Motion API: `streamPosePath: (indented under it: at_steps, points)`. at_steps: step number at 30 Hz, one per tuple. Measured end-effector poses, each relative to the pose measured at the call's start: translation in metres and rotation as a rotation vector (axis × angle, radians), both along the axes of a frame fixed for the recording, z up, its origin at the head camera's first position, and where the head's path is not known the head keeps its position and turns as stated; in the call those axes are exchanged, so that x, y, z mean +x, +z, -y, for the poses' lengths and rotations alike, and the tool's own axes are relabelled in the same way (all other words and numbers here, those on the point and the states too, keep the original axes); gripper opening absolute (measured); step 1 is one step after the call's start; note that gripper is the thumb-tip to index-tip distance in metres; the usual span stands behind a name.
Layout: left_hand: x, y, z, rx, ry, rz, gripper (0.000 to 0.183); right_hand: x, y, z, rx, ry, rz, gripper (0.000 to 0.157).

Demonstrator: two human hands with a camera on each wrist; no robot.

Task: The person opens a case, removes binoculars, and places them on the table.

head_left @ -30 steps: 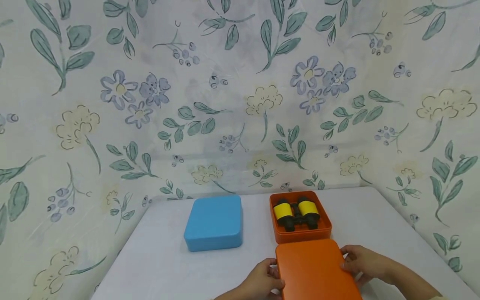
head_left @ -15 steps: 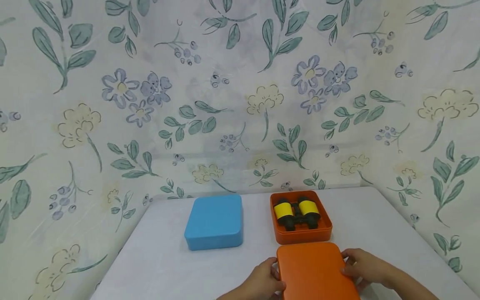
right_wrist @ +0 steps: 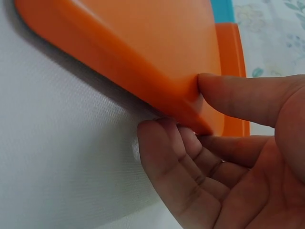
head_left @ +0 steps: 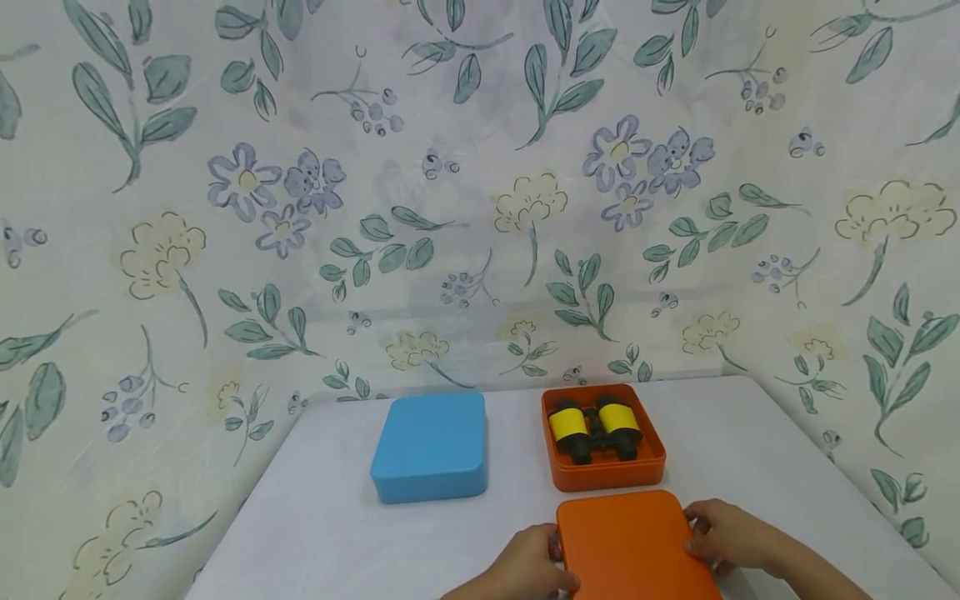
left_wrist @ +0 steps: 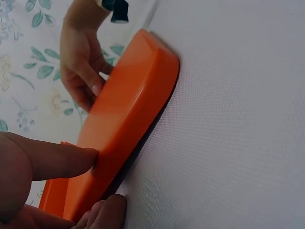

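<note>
An orange lid (head_left: pixel 633 546), flat and square with rounded corners, lies top up between my hands at the front of the table. My left hand (head_left: pixel 528 562) grips its left edge; in the left wrist view the thumb presses the lid's side and the other fingers curl low beside the table. At the opposite edge my right hand (head_left: pixel 735 537) holds it with thumb on top and fingers tucked under. A dark gap or shadow runs beneath the lid's edge. Just beyond stands an uncovered orange box (head_left: pixel 609 477) with black-and-yellow binoculars (head_left: pixel 596 429) inside.
A closed blue box (head_left: pixel 431 446) stands at the back left of the white table (head_left: pixel 330 533). Floral wallpaper or cloth (head_left: pixel 480 192) rises behind the table's far edge and at both sides.
The lid has shifted slightly toward me, and its far edge no longer overlaps the orange box in the head view. Both hands keep their hold; the boxes and binoculars have not moved.
</note>
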State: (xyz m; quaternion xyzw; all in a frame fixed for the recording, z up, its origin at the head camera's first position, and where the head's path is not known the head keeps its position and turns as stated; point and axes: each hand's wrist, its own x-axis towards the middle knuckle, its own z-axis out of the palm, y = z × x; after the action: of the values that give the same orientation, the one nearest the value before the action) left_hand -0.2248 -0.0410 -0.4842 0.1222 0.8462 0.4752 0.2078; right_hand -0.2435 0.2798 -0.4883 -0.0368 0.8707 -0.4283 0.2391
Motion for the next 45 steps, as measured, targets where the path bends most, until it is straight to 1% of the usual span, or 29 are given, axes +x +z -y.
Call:
streamPosePath:
  at_steps: [3, 5, 8, 11, 14, 16, 19, 21, 23, 25, 28, 30, 31, 33, 38, 41, 45]
  points:
    - [0.0, 0.0, -0.001, -0.035, 0.005, -0.006, 0.025, 0.004, 0.007, 0.006, 0.026, -0.025, 0.002, 0.046]
    - [0.0, 0.001, -0.002, -0.058, 0.005, -0.011, 0.026, 0.007, 0.011, 0.012, 0.036, -0.081, -0.004, 0.041]
    - [-0.001, 0.002, -0.004, -0.086, 0.004, 0.0, 0.027, 0.01, 0.014, 0.017, 0.071, -0.105, -0.009, 0.038]
    - [-0.001, 0.003, -0.006, -0.101, 0.012, 0.03, 0.026, 0.01, 0.014, 0.018, 0.099, -0.105, -0.007, 0.039]
    - [-0.001, 0.002, -0.007, -0.13, 0.025, 0.048, 0.026, 0.007, 0.015, 0.016, 0.125, -0.082, 0.008, 0.043]
    - [-0.002, 0.002, -0.007, -0.171, 0.017, 0.032, 0.026, 0.004, 0.018, 0.013, 0.141, -0.072, 0.019, 0.047]
    - [-0.006, 0.004, -0.004, -0.228, 0.009, -0.018, 0.027, 0.0, 0.028, 0.009, 0.161, -0.056, -0.008, 0.05]
    - [-0.014, 0.008, -0.001, -0.26, 0.003, -0.064, 0.036, -0.004, 0.037, 0.006, 0.172, -0.048, -0.05, 0.05]
    - [-0.024, 0.012, 0.002, -0.275, -0.001, -0.12, 0.049, -0.009, 0.045, 0.005, 0.182, -0.027, -0.115, 0.049]
    - [-0.036, 0.017, 0.005, -0.306, -0.014, -0.212, 0.062, -0.016, 0.05, 0.004, 0.194, 0.007, -0.198, 0.048]
    - [-0.053, 0.021, 0.007, -0.376, -0.032, -0.393, 0.063, -0.028, 0.054, 0.007, 0.203, 0.045, -0.325, 0.047]
    - [-0.063, 0.023, 0.007, -0.436, -0.028, -0.505, 0.064, -0.036, 0.055, 0.013, 0.211, 0.063, -0.4, 0.047]
    - [-0.067, 0.024, 0.006, -0.461, -0.026, -0.545, 0.065, -0.04, 0.056, 0.017, 0.215, 0.062, -0.429, 0.046]
    - [-0.076, 0.025, 0.003, -0.498, -0.029, -0.602, 0.067, -0.048, 0.057, 0.024, 0.255, 0.061, -0.496, 0.047]
    - [-0.099, 0.024, -0.005, -0.613, -0.066, -0.682, 0.077, -0.071, 0.062, 0.041, 0.41, 0.036, -0.638, 0.044]
    - [-0.109, 0.024, -0.01, -0.651, -0.079, -0.699, 0.082, -0.086, 0.063, 0.051, 0.431, 0.05, -0.641, 0.045]
    - [-0.119, 0.021, -0.014, -0.666, -0.089, -0.689, 0.091, -0.106, 0.057, 0.065, 0.478, 0.124, -0.622, 0.052]
